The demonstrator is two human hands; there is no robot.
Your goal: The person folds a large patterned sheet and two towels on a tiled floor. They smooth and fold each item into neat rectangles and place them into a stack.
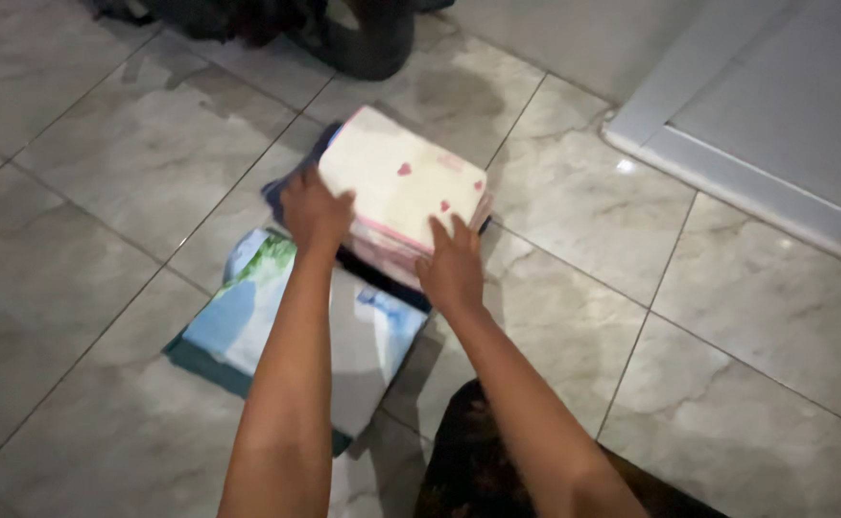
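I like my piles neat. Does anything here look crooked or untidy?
Slightly. The cream folded cloth with red hearts, under the left hand and right hand, sits askew on the stack of folded clothes, overhanging darker layers.

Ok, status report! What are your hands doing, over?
Left hand and right hand both on folded cream cloth, top of stack. Blue-green folded cloth beside it. Nothing blocking.

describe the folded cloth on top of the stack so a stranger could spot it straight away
Start at the grey marble-tiled floor and find the stack of folded cloths near its middle, with the left hand and right hand on its near edge. The top cloth is cream with small red hearts and pink edging, unlike the blue-and-green printed cloth lying flat nearer the person.
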